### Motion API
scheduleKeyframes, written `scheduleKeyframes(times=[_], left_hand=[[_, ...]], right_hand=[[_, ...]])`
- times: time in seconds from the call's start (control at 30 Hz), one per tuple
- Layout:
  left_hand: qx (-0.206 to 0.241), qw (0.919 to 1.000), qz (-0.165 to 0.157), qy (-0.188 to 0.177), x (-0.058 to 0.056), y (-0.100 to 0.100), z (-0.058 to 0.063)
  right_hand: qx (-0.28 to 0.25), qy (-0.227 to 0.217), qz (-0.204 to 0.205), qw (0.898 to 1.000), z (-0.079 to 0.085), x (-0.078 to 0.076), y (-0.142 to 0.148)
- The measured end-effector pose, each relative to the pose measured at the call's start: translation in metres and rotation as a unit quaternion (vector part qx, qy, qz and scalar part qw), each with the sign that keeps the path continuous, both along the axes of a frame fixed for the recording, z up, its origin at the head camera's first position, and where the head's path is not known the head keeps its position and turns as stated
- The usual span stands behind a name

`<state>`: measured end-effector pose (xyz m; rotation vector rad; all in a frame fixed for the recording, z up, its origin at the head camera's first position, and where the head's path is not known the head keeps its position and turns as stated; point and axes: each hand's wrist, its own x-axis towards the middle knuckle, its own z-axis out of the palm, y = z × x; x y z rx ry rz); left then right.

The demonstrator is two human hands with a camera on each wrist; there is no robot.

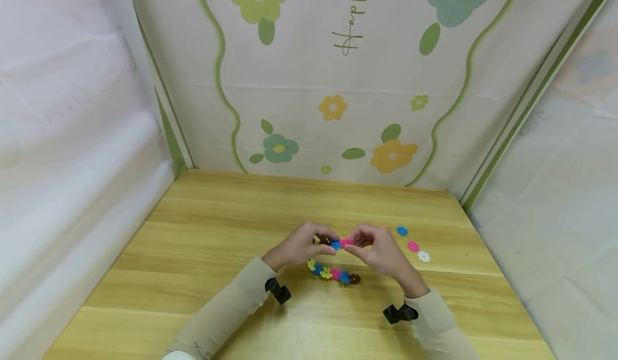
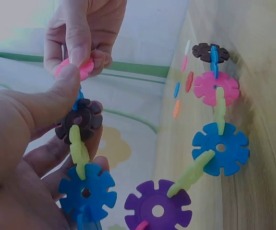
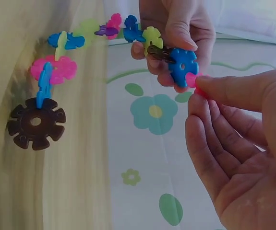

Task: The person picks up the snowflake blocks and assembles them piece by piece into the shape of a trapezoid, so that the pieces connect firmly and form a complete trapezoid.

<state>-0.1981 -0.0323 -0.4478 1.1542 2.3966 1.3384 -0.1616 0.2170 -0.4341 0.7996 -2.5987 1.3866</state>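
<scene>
A chain of notched plastic flower discs (image 1: 326,273) curves from my left hand (image 1: 304,243) down along the table, in yellow, blue, pink, purple and brown. My left thumb and fingers grip it close to one end, around a blue disc (image 3: 182,67) with a brown disc (image 2: 78,120) beside it. My right hand (image 1: 381,250) pinches a pink disc (image 2: 75,70) between thumb and fingertips. Its edge meets the blue disc at the notches, partly hidden by the fingers. At the chain's far end sits another brown disc (image 3: 35,123).
Loose discs lie on the wooden table (image 1: 232,210) right of my right hand: a blue one (image 1: 402,231), a pink one (image 1: 413,247) and a white one (image 1: 424,256). Red (image 2: 189,82) and orange (image 2: 177,109) ones show too. Printed cloth walls (image 1: 299,70) enclose the table's back and sides.
</scene>
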Motion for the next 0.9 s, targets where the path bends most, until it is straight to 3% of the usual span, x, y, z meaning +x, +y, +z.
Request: scheduleKeyframes(times=[0.2, 0.47, 0.7, 0.9], left_hand=[[0.004, 0.9998, 0.022, 0.002, 0.004, 0.003, -0.004], [0.006, 0.9991, 0.041, 0.011, 0.003, 0.005, -0.009], [-0.009, 0.9995, 0.031, -0.006, -0.001, 0.004, -0.013], [-0.016, 0.9991, 0.029, -0.026, 0.001, 0.003, -0.017]], right_hand=[[-0.027, -0.004, -0.020, 0.999, -0.010, -0.002, -0.005], [-0.063, -0.075, -0.032, 0.995, -0.024, -0.007, -0.007], [0.033, -0.114, 0.003, 0.993, -0.010, -0.020, 0.017], [0.142, -0.096, -0.047, 0.984, -0.001, -0.038, 0.067]])
